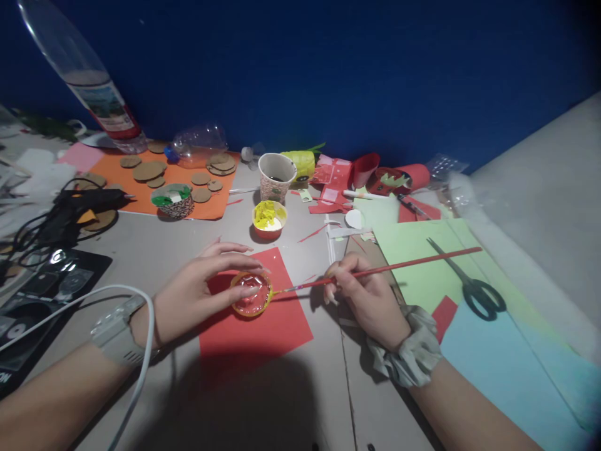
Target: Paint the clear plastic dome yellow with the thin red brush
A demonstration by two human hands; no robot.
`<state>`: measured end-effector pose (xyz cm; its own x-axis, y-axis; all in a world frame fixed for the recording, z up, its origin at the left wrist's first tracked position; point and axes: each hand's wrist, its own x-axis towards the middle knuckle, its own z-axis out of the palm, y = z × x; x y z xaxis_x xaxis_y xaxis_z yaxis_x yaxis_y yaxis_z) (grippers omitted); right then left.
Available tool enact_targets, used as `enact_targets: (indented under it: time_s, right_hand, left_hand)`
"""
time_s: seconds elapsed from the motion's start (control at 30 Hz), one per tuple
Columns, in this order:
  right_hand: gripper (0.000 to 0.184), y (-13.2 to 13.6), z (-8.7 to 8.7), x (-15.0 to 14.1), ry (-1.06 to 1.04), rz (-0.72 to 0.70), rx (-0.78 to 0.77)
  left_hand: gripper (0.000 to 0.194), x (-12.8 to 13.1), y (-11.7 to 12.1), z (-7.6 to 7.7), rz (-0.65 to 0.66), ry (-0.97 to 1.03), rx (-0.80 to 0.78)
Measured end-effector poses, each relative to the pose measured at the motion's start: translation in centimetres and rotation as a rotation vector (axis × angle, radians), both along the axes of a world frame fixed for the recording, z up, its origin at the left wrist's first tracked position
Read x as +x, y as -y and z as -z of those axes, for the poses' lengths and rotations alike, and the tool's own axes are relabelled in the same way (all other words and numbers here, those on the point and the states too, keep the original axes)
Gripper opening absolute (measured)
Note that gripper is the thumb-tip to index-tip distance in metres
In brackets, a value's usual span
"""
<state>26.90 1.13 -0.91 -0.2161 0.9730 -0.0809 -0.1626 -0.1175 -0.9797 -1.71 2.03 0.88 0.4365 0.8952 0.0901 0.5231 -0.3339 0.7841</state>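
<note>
A round, clear plastic bottle bottom (252, 303) with yellow paint around its rim lies on a sheet of red paper (286, 322). My left hand (213, 279) steadies it, thumb over its middle and fingertips near the far rim. Between the fingers of my right hand (361, 291) is a thin red paintbrush (394, 265), its handle pointing right. Its yellow-tipped bristles touch the right side of the rim. Behind the sheet stands a small cut cup of yellow paint (268, 219). Farther back is a patterned paper cup (276, 177) with dark liquid inside.
Left are a green-paint cup (173, 200), cardboard discs (149, 170) on orange paper (211, 203), a tall bottle (106, 103) and a glue gun (89, 199). A white cable (151, 326) crosses my left wrist. Right, black scissors (479, 294) lie on coloured paper (498, 357).
</note>
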Motion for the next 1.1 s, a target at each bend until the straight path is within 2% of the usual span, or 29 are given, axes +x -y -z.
enact_targets:
  time_s: [0.07,0.2,0.33,0.47,0.6,0.73,0.9,1.03,1.1]
  right_hand:
    - [0.025,0.0,0.0,0.0,-0.012,0.039,0.007]
    - [0.026,0.0,-0.1,0.0,-0.018,-0.048,-0.024]
    - [0.025,0.1,-0.1,-0.1,-0.028,0.01,-0.015]
    - [0.025,0.1,0.1,-0.1,-0.025,-0.056,-0.012]
    - [0.026,0.3,0.1,-0.2,-0.018,0.009,-0.013]
    - [0.03,0.4,-0.2,-0.3,0.001,-0.072,-0.03]
    - [0.026,0.2,-0.2,-0.1,-0.002,0.052,0.008]
    - [0.03,0.8,-0.6,-0.8,0.006,-0.095,-0.023]
    - [0.029,1.0,-0.8,-1.1,0.01,-0.093,-0.023]
  left_hand:
    - [0.027,-0.1,0.0,0.0,0.001,0.002,-0.001]
    - [0.026,-0.1,0.1,0.0,0.008,0.002,0.0]
    - [0.027,0.1,0.0,-0.1,0.0,-0.002,0.001]
    - [0.026,0.1,0.0,-0.1,0.004,0.008,0.0]
    - [0.026,0.0,0.1,0.0,-0.001,-0.002,0.015]
    - [0.026,-0.1,0.1,0.1,0.008,0.012,0.012]
    - [0.027,-0.1,0.1,-0.1,0.011,-0.011,-0.002]
    - [0.025,-0.1,0.0,0.0,0.022,0.019,0.011]
    - [0.025,-0.1,0.0,0.0,0.026,0.024,0.018]
